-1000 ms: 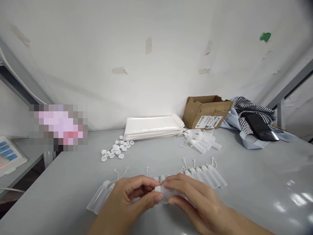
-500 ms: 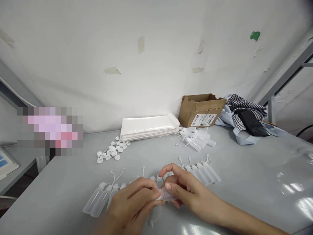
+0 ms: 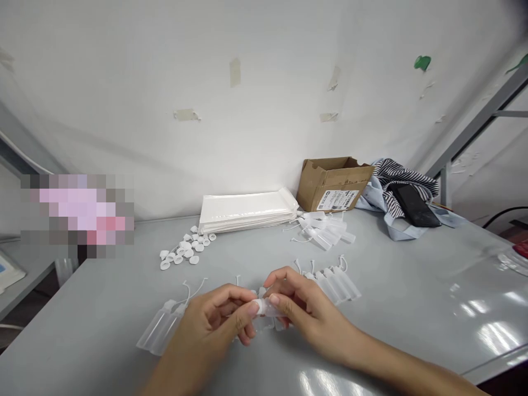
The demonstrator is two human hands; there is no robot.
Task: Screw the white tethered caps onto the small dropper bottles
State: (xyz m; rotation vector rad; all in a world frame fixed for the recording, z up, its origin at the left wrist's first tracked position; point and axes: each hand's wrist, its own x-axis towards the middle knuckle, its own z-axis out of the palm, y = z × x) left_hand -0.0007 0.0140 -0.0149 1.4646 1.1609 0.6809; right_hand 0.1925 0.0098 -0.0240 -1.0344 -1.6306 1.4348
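Note:
Between my two hands a small translucent plastic bottle (image 3: 273,308) lies sideways above the table. My left hand (image 3: 220,319) pinches the white cap (image 3: 260,306) at its neck with thumb and fingertips. Around the bottle's body the fingers of my right hand (image 3: 303,305) are closed. Behind and beneath my hands runs a row of similar bottles; its left end (image 3: 159,329) and right end (image 3: 338,283) show, while my hands hide most of the middle. Thin white straps stick up from several of these bottles.
Loose white caps (image 3: 188,253) are scattered at the back left, beside a stack of white padded envelopes (image 3: 247,212). More bottles (image 3: 325,228) lie piled before an open cardboard box (image 3: 334,184). Farther right, a black phone (image 3: 414,206) rests on striped cloth (image 3: 406,173).
Both hands have risen slightly with the bottle. The left fingers have shifted on the cap and opened out somewhat. The whole view has moved a little.

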